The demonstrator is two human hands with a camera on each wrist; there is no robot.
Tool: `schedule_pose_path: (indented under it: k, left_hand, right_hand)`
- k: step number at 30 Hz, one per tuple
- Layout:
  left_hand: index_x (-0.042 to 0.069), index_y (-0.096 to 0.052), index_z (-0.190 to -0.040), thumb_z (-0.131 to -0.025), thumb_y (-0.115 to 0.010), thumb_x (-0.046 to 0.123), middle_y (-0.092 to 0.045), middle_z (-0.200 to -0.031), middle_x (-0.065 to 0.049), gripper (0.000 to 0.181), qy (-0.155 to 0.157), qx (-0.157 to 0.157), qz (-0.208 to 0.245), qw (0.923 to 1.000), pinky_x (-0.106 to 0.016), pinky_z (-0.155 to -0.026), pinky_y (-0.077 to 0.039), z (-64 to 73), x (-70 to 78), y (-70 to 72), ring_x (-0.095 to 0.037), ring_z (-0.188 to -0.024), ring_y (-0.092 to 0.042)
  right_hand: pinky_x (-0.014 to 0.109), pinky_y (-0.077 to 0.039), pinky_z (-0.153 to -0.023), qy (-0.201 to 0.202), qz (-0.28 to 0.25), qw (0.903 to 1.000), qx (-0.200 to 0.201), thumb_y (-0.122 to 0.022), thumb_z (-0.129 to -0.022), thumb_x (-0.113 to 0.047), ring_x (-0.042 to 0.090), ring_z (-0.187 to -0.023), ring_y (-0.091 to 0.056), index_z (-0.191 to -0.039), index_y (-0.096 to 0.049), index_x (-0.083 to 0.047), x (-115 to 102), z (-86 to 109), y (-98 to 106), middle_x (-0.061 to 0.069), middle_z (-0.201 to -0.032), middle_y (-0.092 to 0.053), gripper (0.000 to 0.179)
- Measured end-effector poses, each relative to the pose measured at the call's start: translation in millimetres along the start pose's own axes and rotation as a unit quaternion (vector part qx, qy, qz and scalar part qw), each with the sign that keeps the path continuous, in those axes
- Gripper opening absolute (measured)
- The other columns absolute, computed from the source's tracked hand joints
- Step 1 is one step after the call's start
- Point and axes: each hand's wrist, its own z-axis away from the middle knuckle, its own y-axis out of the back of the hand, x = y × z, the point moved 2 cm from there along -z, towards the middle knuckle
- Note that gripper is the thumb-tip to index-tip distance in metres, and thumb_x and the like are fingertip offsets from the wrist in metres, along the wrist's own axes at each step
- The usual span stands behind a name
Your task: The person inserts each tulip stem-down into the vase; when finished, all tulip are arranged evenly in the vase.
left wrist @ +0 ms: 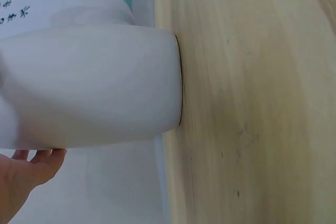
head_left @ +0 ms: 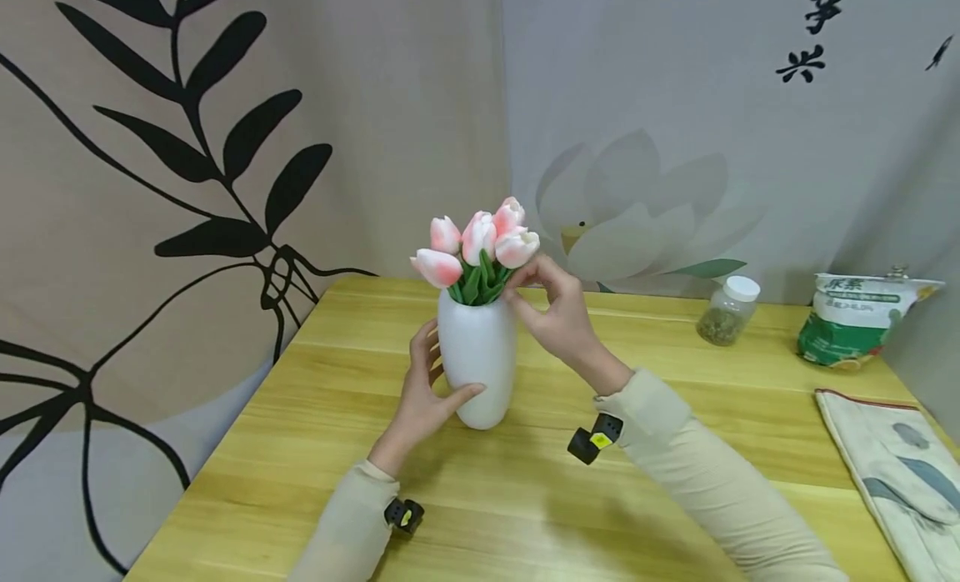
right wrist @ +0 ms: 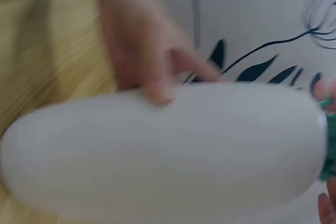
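Observation:
A white vase (head_left: 477,357) stands upright on the wooden table, holding a bunch of pink-and-white tulips (head_left: 480,236) with green leaves. My left hand (head_left: 422,407) grips the lower left side of the vase, thumb across its front and fingers round the far side. In the left wrist view the vase (left wrist: 100,85) fills much of the picture. At the right of the rim, my right hand (head_left: 558,311) pinches at the tulip stems with thumb and forefinger; the exact contact is partly hidden. The right wrist view shows the left hand (right wrist: 144,45) against the vase (right wrist: 168,150).
On the back right of the table (head_left: 300,482) stand a white-lidded clear jar (head_left: 726,313) with dried contents and a green-and-white bag (head_left: 855,319). A folded cloth (head_left: 892,474) lies at the right edge. Patterned curtains (head_left: 405,132) hang behind.

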Motion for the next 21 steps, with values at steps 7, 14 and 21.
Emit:
schedule_pose_path:
  k: [7, 14, 21]
  left_hand:
    - [0.014, -0.010, -0.139, -0.069, -0.072, 0.001, -0.026, -0.139, -0.020, 0.095, 0.003, -0.006, 0.002, 1.0000, -0.054, -0.099, -0.034, 0.8, 1.4, -1.8, -0.039, -0.126, -0.032]
    - [0.013, -0.009, -0.139, -0.070, -0.072, -0.001, -0.025, -0.139, -0.020, 0.094, 0.005, -0.010, 0.002, 0.9999, -0.054, -0.099, -0.033, 1.0, 2.6, -1.2, -0.039, -0.126, -0.032]
    - [0.025, -0.006, -0.139, -0.075, -0.070, 0.008, -0.024, -0.140, -0.018, 0.092, 0.038, -0.046, 0.011, 0.9981, -0.056, -0.099, -0.033, -1.6, -9.3, 8.5, -0.038, -0.127, -0.032]
  right_hand:
    - [0.024, -0.047, -0.071, -0.018, -0.024, 0.9985, 0.045, -0.064, -0.075, 0.006, 0.006, -0.072, -0.052, -0.091, -0.052, 0.009, -5, -4.6, -2, 0.017, -0.082, -0.056, 0.021]
    - [0.021, -0.043, -0.068, -0.064, -0.020, 0.9971, 0.036, -0.063, -0.077, 0.003, 0.002, -0.074, -0.051, -0.089, -0.058, 0.007, 9, 5.7, -6, 0.016, -0.079, -0.059, 0.014]
    - [0.021, -0.048, -0.073, -0.075, -0.016, 0.9969, 0.017, -0.058, -0.083, 0.001, 0.005, -0.087, -0.056, -0.095, -0.061, 0.004, 7, 32.8, 28, 0.014, -0.096, -0.063, 0.013]
